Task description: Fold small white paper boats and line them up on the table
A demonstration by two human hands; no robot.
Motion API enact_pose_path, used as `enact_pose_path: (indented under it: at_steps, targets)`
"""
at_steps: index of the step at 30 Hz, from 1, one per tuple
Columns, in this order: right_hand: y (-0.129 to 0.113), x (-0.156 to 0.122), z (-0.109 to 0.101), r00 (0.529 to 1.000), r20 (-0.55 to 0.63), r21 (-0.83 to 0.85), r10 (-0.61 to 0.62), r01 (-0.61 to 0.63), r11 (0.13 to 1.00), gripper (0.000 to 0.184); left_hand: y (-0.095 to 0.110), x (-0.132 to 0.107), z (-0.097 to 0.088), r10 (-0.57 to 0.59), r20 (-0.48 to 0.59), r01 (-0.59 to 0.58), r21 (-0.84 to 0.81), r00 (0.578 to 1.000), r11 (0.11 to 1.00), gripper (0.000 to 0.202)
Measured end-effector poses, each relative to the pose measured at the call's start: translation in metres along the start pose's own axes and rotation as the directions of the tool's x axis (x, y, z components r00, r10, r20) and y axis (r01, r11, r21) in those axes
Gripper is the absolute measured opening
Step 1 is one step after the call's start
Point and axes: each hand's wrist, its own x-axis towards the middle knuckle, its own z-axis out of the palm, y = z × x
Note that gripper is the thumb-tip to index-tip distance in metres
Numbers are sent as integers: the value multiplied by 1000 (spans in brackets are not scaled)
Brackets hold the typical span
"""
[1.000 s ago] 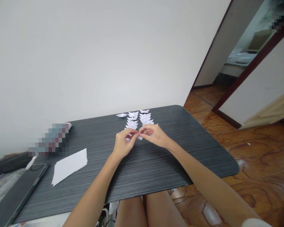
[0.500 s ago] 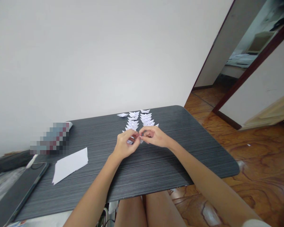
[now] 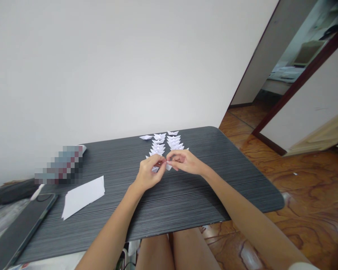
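Between my fingertips is a small folded piece of white paper (image 3: pixel 169 166), mostly covered by the fingers. My left hand (image 3: pixel 151 170) pinches it from the left with thumb and forefinger. From the right, my right hand (image 3: pixel 183 161) pinches the same piece, its other fingers curled. Just behind the hands, several white paper boats stand in two columns, a left column (image 3: pixel 158 142) and a right column (image 3: pixel 174 139). One more paper boat (image 3: pixel 145 137) sits apart at the back left. My hands hide the nearest boats in part.
A stack of white paper sheets (image 3: pixel 83 195) lies on the dark table (image 3: pixel 121 221) at the left. Beyond it are a blurred-out object (image 3: pixel 63 165) and a long dark flat object (image 3: pixel 25 228). A white wall (image 3: pixel 124 67) borders the table's back edge.
Both hands stay nearly in place, pinching the paper. A little more of the white piece shows below the fingertips now.
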Motion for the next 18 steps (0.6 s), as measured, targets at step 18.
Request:
enact_pose_path:
  at_steps: [18]
  targets:
    - [-2,-1,-3,999,-37,-115,-36,31,993,13,2,4,-5,17,100,-35,176,995,984,9]
